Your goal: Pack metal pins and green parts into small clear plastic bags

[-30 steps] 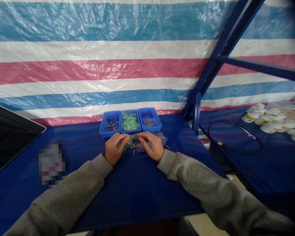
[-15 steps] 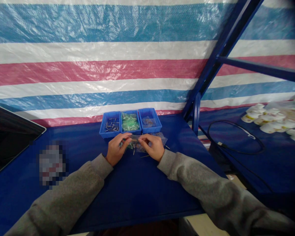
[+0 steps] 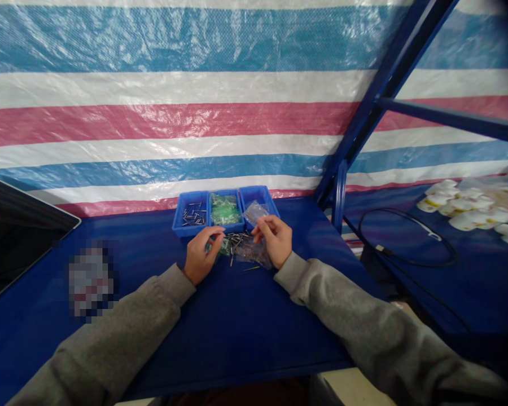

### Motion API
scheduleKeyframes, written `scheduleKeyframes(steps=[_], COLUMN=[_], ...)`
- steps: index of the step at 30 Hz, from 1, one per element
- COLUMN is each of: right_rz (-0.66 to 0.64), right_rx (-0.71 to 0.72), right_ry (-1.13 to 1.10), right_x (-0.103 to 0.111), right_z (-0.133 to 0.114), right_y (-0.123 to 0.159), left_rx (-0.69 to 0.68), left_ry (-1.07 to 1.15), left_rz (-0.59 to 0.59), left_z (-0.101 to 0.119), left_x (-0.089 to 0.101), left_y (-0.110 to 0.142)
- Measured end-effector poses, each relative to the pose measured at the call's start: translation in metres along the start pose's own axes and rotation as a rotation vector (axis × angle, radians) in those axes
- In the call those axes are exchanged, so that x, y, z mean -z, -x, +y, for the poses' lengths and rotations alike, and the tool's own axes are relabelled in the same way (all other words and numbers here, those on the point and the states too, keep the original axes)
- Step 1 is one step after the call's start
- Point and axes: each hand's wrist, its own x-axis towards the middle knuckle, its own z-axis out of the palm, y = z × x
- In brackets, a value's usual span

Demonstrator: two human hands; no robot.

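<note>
My right hand (image 3: pixel 275 239) pinches a small clear plastic bag (image 3: pixel 254 212) by its lower edge, at the front of the right blue bin (image 3: pixel 274 204). Thumb and forefinger of my left hand (image 3: pixel 201 256) are apart, with nothing visible between them, beside the pile. That pile on the blue table holds thin metal pins (image 3: pixel 237 239), green packets (image 3: pixel 225 246) partly behind my left fingers, and clear bags (image 3: pixel 249 252). One loose pin (image 3: pixel 251 268) lies nearer me. Metal pins (image 3: pixel 193 214) fill part of the left blue bin (image 3: pixel 179 217); green packets (image 3: pixel 225 207) fill the middle one.
A dark screen (image 3: pixel 17 237) stands at the left, near a pixelated patch on the table (image 3: pixel 237 327). Blue metal posts (image 3: pixel 351 135) rise at the right. Beyond them lie a black cable (image 3: pixel 406 262) and white rolls (image 3: pixel 469 206). A striped plastic sheet (image 3: pixel 173 121) hangs behind.
My right hand has moved away from my left, up and slightly right, carrying the clear bag to the right bin. The left hand has let go of it and stayed nearly in place.
</note>
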Motion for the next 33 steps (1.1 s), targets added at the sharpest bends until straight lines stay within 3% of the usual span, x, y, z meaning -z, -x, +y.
scheduleKeyframes(steps=[4,8,12,15,20,23,27,30,33], right_rz=[0.107,0.081,-0.028,-0.110,-0.212,-0.197,-0.148,-0.211,-0.281], right_rx=[-0.038,0.003,0.134,0.315,0.462,0.445,0.365,0.324,0.325], right_ry=[-0.100,-0.069,0.294,0.630,0.943,1.089,1.251,1.325,1.337], right_x=[0.001,0.003,0.005,0.007,0.017,0.028,0.040,0.039,0.031], right_z=[0.000,0.002,-0.003,-0.015,-0.027,-0.023,-0.009,0.001,0.005], right_y=[-0.008,-0.008,-0.002,0.001,0.004,0.012,0.031,0.044,0.051], left_rx=[-0.016,-0.024,-0.017,-0.013,-0.074,-0.086,0.035,0.108,0.095], left_ry=[-0.016,-0.027,-0.042,-0.067,-0.110,-0.186,-0.373,-0.455,-0.486], left_rz=[-0.019,-0.023,-0.038,-0.039,-0.066,-0.113,-0.167,-0.248,-0.350], left_z=[0.000,0.000,0.002,0.002,0.003,0.009,0.017,0.015,0.008], left_x=[0.000,0.001,0.001,0.002,0.007,0.012,0.017,0.015,0.010], left_y=[0.001,0.001,0.001,0.000,0.004,0.010,0.020,0.029,0.038])
